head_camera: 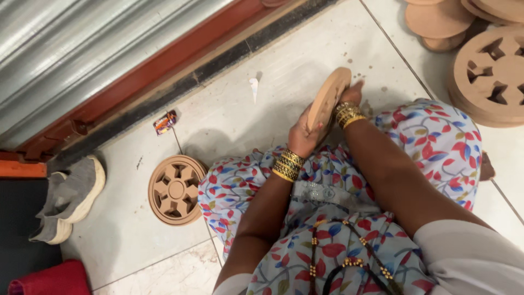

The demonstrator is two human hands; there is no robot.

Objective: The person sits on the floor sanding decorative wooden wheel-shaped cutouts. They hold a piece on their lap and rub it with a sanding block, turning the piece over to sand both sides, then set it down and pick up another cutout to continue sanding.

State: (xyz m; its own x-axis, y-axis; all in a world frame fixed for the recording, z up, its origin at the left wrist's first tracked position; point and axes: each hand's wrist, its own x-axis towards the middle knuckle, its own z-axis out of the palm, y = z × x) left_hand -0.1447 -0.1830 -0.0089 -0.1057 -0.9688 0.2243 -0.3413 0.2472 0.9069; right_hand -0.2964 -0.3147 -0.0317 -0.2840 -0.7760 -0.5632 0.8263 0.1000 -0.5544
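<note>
While both hands grip a clay disc, left hand, right hand, pierced disc on floor tiles.

Tan clay disc; floral red-blue dress; gold bangles; grey shoes.

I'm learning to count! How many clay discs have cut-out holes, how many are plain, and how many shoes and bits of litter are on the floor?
Clay discs with cut-out holes: 2, one by the knee, one top right
Plain clay discs: at least 4, one held in both hands, about 3 in the partly cropped stack
Grey shoes: 2
Wrapper: 1
Paper scrap: 1
Total: about 10
</note>
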